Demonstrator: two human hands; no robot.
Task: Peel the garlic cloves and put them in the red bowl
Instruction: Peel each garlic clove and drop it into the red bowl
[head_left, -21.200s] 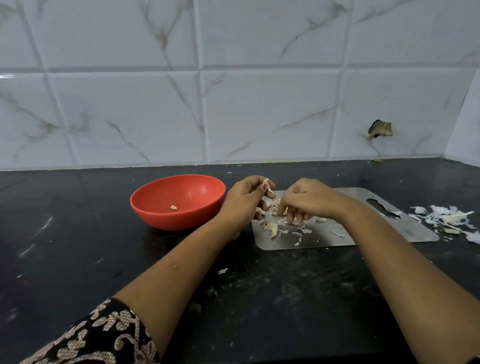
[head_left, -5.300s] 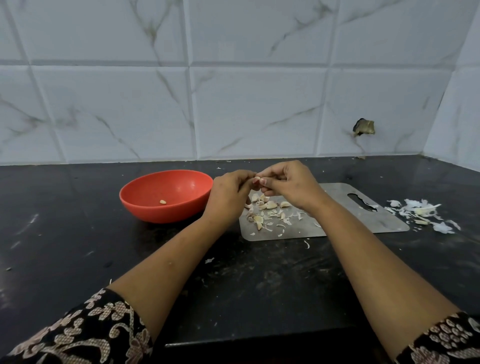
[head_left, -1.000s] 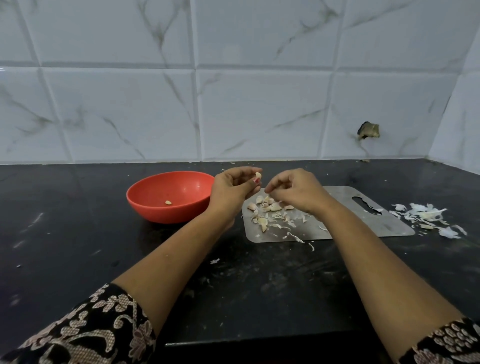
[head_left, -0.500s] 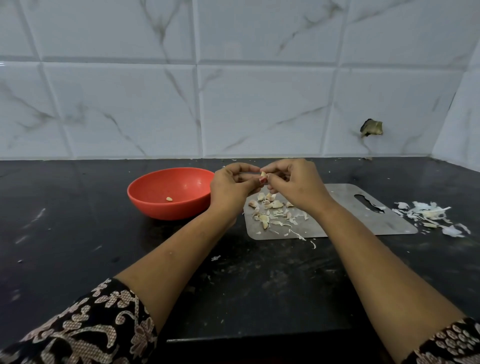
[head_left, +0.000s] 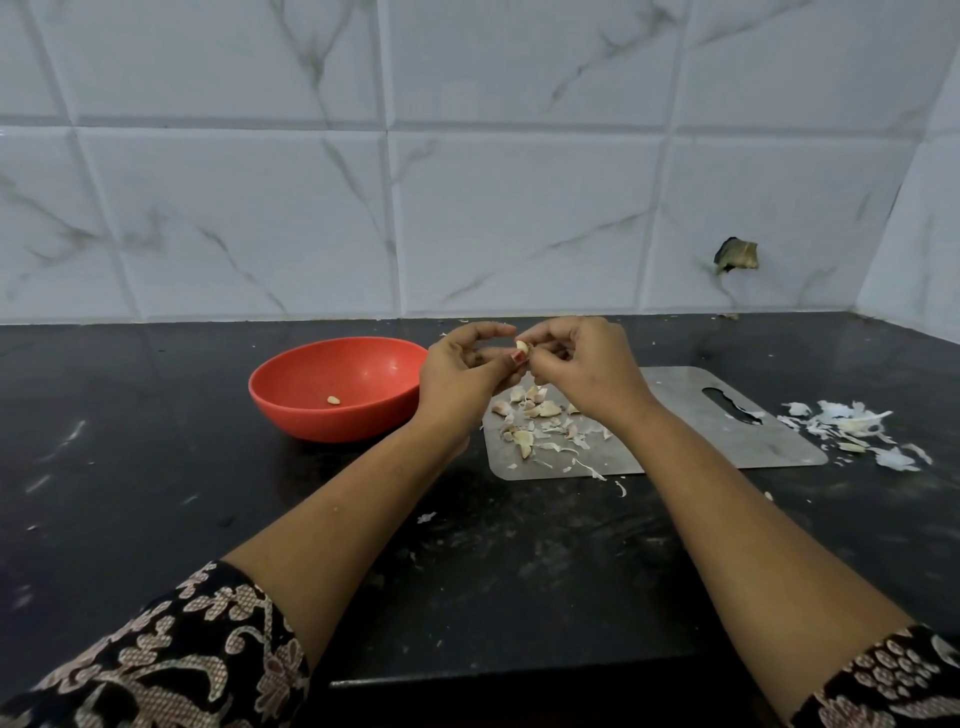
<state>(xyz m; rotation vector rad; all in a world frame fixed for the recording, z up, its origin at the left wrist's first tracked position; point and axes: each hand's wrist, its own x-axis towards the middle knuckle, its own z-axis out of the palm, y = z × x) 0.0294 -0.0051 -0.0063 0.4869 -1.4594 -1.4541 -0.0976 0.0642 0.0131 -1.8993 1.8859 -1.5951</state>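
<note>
One peeled clove (head_left: 333, 400) lies at the bottom of the red bowl (head_left: 291, 387), so I judge that the task is only at its beginning. Both hands are raised together just above the near-left part of the metal cutting board (head_left: 727, 441). The left hand (head_left: 462, 376) pinches a garlic clove (head_left: 521, 347) between thumb and fingers, and the fingertips of the right hand (head_left: 587, 364) are closed on the same clove, probably to pull its skin off. Under the hands, a small pile of cloves (head_left: 530, 415) mixed with loose skins is waiting on the board; how many of them are unpeeled I cannot tell. More peeled skins (head_left: 852, 428) lie on the black counter (head_left: 156, 493), to the right of the board. The bowl stands just beside the left hand.
</note>
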